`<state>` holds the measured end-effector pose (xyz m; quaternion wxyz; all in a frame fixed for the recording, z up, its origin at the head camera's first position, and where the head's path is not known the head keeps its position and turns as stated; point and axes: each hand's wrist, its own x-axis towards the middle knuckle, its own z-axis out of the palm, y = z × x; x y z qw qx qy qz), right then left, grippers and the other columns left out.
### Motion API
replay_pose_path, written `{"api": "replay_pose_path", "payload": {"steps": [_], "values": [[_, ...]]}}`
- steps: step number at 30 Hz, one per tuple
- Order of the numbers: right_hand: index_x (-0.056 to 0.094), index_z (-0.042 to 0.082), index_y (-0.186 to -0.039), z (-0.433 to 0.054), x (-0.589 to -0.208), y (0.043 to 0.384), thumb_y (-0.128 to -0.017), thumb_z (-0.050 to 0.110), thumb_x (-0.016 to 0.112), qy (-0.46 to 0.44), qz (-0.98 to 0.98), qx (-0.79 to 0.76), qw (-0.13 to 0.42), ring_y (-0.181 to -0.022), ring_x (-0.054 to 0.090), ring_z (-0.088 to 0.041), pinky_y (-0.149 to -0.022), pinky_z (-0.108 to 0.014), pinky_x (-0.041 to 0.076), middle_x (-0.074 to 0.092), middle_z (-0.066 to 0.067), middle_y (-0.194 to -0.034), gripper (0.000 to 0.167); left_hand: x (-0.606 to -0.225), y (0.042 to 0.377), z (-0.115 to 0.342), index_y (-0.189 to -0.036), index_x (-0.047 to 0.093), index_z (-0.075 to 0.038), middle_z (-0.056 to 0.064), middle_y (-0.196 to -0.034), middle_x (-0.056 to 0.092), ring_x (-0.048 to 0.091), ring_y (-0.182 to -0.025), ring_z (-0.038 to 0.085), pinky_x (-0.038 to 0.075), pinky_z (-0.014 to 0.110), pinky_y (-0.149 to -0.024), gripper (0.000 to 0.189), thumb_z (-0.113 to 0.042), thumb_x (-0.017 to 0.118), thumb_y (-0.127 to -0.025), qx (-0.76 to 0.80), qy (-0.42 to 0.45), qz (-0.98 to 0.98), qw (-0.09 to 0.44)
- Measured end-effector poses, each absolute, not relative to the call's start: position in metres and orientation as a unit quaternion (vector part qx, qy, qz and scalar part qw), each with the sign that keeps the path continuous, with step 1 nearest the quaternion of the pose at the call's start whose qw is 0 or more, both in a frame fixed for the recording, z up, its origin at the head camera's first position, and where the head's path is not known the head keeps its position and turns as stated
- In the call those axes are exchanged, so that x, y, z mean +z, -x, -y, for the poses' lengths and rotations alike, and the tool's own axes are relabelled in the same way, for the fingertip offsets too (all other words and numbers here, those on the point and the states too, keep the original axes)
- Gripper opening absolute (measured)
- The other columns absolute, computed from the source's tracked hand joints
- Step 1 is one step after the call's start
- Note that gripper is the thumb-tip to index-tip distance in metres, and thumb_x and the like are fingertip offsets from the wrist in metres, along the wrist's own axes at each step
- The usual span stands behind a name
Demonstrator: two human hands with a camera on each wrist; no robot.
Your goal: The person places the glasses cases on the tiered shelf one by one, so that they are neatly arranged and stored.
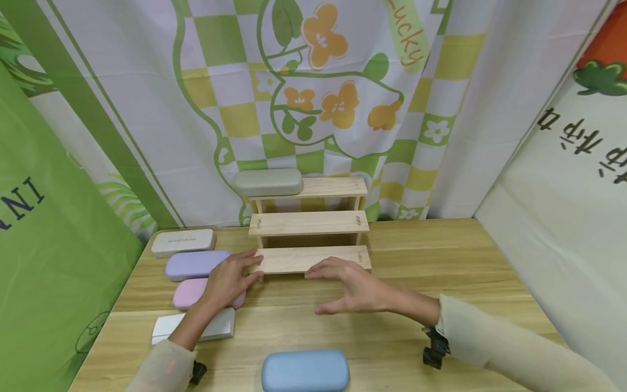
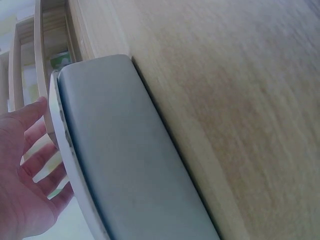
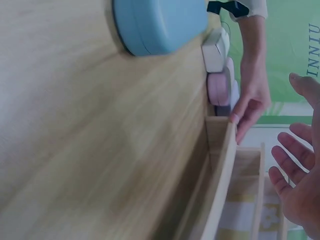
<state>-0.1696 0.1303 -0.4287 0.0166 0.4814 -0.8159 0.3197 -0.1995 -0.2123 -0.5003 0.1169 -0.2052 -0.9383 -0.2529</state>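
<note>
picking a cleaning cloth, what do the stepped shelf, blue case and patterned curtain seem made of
Stepped shelf: most likely pale wood with a matte finish; fine grain shows along it. Blue case: perhaps plastic or leatherette, the look leaves it open; smooth and satiny, with a soft sheen. Patterned curtain: probably matte printed fabric; it hangs in soft folds.

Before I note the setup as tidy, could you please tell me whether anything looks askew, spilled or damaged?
One small thing: the grey-green case seems to jut past the left end of the top shelf, though the case hides that end. Nothing looks spilled or visibly damaged.
</note>
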Motion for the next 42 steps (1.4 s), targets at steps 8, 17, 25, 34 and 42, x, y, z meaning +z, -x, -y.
{"api": "replay_pose_path", "payload": {"steps": [8,17,25,34,42], "values": [[0.070,0.009,-0.135,-0.134,-0.446,0.153,-0.086,0.041,0.089,-0.480,0.816,0.321,0.002,-0.126,0.065,-0.022,-0.104,-0.041,0.056,0.069,-0.005,-0.136,0.062,-0.501,0.200,0.213,-0.128,0.078,-0.011,0.013,-0.145,0.065,0.066,-0.126,0.043,0.061,0.059,-0.086,0.044,-0.028,0.087,-0.089,-0.250,0.204,0.939,0.117],[0.070,0.009,-0.134,-0.139,-0.470,0.135,-0.086,0.043,0.089,-0.495,0.807,0.322,0.005,-0.124,0.068,-0.021,-0.103,-0.040,0.057,0.071,-0.005,-0.134,0.061,-0.500,0.200,0.213,-0.129,0.078,-0.012,0.013,-0.145,0.065,0.065,-0.128,0.042,0.059,0.060,-0.089,0.044,-0.028,0.087,-0.089,-0.250,0.201,0.940,0.114],[0.070,0.006,-0.132,-0.142,-0.489,0.123,-0.087,0.041,0.088,-0.510,0.794,0.331,0.008,-0.120,0.069,-0.019,-0.100,-0.035,0.058,0.072,-0.005,-0.131,0.060,-0.499,0.200,0.212,-0.129,0.077,-0.012,0.013,-0.146,0.065,0.064,-0.128,0.043,0.059,0.060,-0.088,0.044,-0.030,0.087,-0.090,-0.253,0.199,0.940,0.111],[0.068,0.002,-0.133,-0.144,-0.503,0.106,-0.086,0.042,0.089,-0.524,0.778,0.346,-0.001,-0.121,0.067,-0.015,-0.101,-0.031,0.056,0.071,-0.005,-0.132,0.065,-0.500,0.200,0.212,-0.129,0.077,-0.011,0.015,-0.145,0.065,0.065,-0.128,0.043,0.059,0.060,-0.088,0.044,-0.029,0.086,-0.090,-0.257,0.203,0.938,0.111],[0.066,0.001,-0.134,-0.144,-0.511,0.095,-0.084,0.041,0.091,-0.523,0.773,0.359,-0.017,-0.119,0.067,-0.015,-0.101,-0.028,0.056,0.070,-0.007,-0.132,0.068,-0.499,0.200,0.212,-0.129,0.078,-0.011,0.015,-0.145,0.065,0.065,-0.128,0.043,0.059,0.061,-0.088,0.044,-0.028,0.087,-0.090,-0.257,0.202,0.938,0.113]]}}
